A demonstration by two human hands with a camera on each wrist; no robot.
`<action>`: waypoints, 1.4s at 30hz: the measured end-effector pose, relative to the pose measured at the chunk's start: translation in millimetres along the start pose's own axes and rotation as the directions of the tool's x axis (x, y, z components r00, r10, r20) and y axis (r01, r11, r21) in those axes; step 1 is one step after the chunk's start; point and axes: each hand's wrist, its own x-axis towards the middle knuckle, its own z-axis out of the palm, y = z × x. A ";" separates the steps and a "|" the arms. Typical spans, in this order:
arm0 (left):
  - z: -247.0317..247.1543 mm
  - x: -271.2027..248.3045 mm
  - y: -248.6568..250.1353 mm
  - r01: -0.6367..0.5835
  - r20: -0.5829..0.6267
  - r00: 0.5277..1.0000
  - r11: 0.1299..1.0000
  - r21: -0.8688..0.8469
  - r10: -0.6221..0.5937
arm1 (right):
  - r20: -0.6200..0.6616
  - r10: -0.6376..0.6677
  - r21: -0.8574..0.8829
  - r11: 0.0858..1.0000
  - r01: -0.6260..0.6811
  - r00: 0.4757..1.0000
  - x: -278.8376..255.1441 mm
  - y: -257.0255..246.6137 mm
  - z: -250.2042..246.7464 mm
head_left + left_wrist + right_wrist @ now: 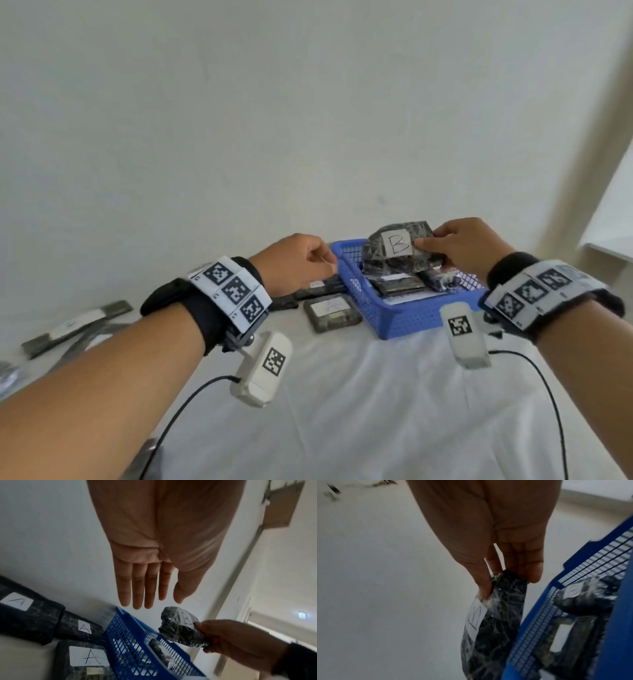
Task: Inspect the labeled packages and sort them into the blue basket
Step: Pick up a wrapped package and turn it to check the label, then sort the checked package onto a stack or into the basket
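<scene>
**You hold a "B" package above the blue basket**

Your right hand (469, 246) pinches a dark, plastic-wrapped package (399, 248) by its right edge, thumb on the front beside its white label and fingers behind it. The label shows a handwritten "B" and faces you. The package hangs in the air over the far part of the blue basket (387, 315), not touching it.

Your left hand (154, 566) is empty, just left of the basket's far corner. The head view shows it loosely curled, while the left wrist view shows its fingers straight and together, so it grips nothing.

The basket stands on a table covered with a white cloth (342, 411). Inside the basket lie several more dark wrapped packages (400, 284); one carries a label whose letter is too blurred to read.

Just left of the basket, on the cloth, three dark packages labelled "A" (89, 657) lie flat, the nearest touching the basket's wall. Farther left of the basket, more flat packages (75, 325) lie near the table's edge
</scene>
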 end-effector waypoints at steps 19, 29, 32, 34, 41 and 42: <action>68.0 94.3 1.9 -0.120 0.172 0.985 0.827 0.550 0.028 | 0.380 0.326 -0.802 0.582 0.134 0.865 76.3 39.1 52.0; 10.6 22.1 -6.4 0.118 -0.073 0.993 0.839 0.530 -0.093 | 0.400 -0.048 -0.642 0.698 0.317 0.915 11.7 -57.0 85.7; -32.7 -39.1 -20.4 0.243 -0.256 0.954 0.898 0.368 -0.154 | 0.430 -0.218 -0.492 0.757 0.429 0.876 -38.1 -105.6 117.9; -59.0 -90.4 -34.8 0.307 -0.337 0.917 0.918 0.251 -0.215 | 0.446 -0.279 -0.380 0.802 0.462 0.851 -76.1 -131.8 145.9; -104.1 -242.4 -93.3 0.478 -0.329 0.857 0.850 0.222 -0.397 | 0.868 -0.096 -0.292 0.693 0.659 0.486 -208.3 -170.9 245.8; -104.6 -255.8 -99.1 0.483 -0.302 0.861 0.844 0.233 -0.410 | 0.897 -0.050 -0.299 0.663 0.687 0.439 -222.3 -170.3 253.3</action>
